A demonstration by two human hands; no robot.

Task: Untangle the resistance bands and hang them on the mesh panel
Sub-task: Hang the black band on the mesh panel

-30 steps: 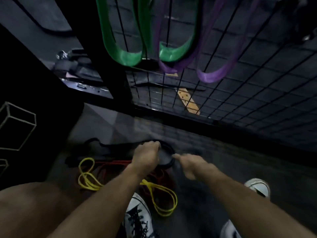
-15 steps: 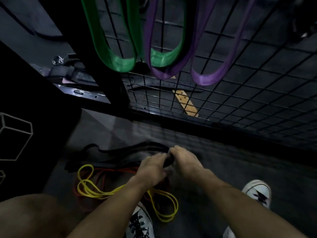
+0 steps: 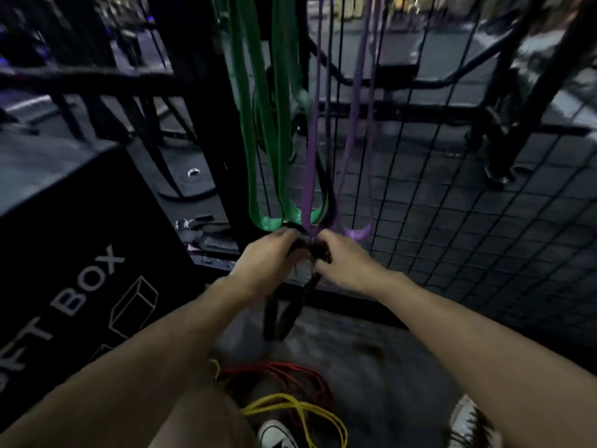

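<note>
Head view showed the left hand [image 3: 269, 258] and right hand [image 3: 347, 260] both closed around a wide black rubber resistance band [image 3: 284, 313], lifted before the black wire mesh panel [image 3: 468, 221]. Green bands [image 3: 268, 156] and purple bands [image 3: 352, 150] hung there; thin red band [image 3: 290, 371] and yellow band [image 3: 300, 412] lay on the floor.

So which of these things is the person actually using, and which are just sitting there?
Part of the job:
black band, held by left hand and right hand
mesh panel
green bands and purple bands, already hung
red band and yellow band, on the floor

Just lying about:
black box
</note>
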